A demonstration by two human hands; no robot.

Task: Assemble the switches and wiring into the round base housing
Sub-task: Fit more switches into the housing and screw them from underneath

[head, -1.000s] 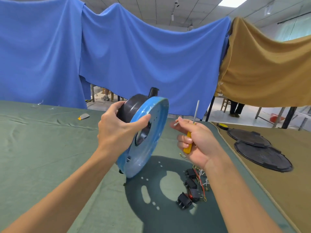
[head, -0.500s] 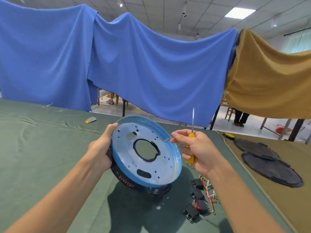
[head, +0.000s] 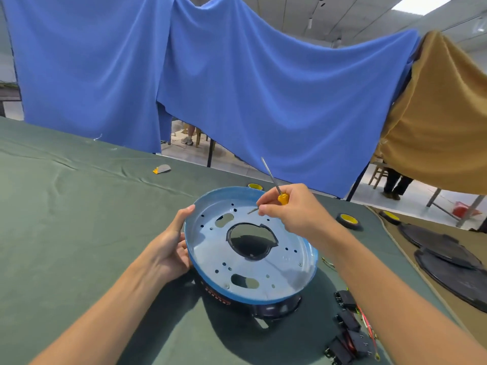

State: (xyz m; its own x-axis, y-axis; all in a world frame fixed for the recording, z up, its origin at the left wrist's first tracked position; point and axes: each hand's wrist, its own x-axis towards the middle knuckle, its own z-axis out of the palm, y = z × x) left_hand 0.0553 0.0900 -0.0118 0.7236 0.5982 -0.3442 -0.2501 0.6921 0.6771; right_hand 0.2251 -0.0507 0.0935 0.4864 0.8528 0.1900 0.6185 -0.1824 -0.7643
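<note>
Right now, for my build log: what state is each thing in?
round base housing: on the table, open side up, no switches fitted.
switches: wired, loose on the table.
left hand: grips the housing's rim.
right hand: holds screwdriver, pinches screw.
screwdriver: shaft up, idle.
screw: not driven.

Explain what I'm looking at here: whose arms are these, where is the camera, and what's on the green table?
No machine here: a person's two bare hands, filmed by one wide-angle camera worn on their head, looking down. The left hand grips the rim of a round blue metal base housing, open side up, above the green cloth table. The right hand holds a yellow-handled screwdriver and pinches what looks like a small screw. At lower right lie black switches with wires, outside the housing.
</note>
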